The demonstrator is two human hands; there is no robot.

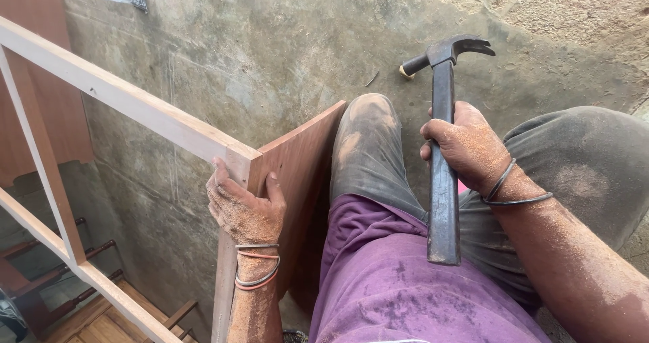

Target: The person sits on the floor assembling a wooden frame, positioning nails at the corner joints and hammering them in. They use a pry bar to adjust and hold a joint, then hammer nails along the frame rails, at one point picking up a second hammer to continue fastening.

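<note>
The right hand [466, 147], dusted with sawdust, had its fingers wrapped tight around the metal shaft of a claw hammer [443, 160]. The hammer stood nearly upright in the view, its dark head at the top with the claw pointing right and the striking face pointing left, well above the concrete floor [270, 45]. The butt of the handle hung over the purple shirt [385, 282]. Two dark bands circled the right wrist.

The left hand [245, 208] gripped the corner of a pale wooden frame [135, 103], where a long rail met an upright post. Its fingers were closed over the frame's outer face and its thumb pressed against the edge of a reddish-brown board [297, 174] that stood on edge right against that corner. Several rubber bands sat on the left wrist.

The board stood between the left hand and the person's left knee [368, 140], clad in dusty grey trousers, which pressed close against the board's face. The right knee [581, 160] rose just right of the hammer hand.

Another brown panel [40, 99] lay behind the frame at the far left, and dark wooden furniture legs [61, 275] and planks showed through the frame at lower left. A small pale scrap lay on the floor just beside the hammer's face. Sawdust covered the ground at upper right.
</note>
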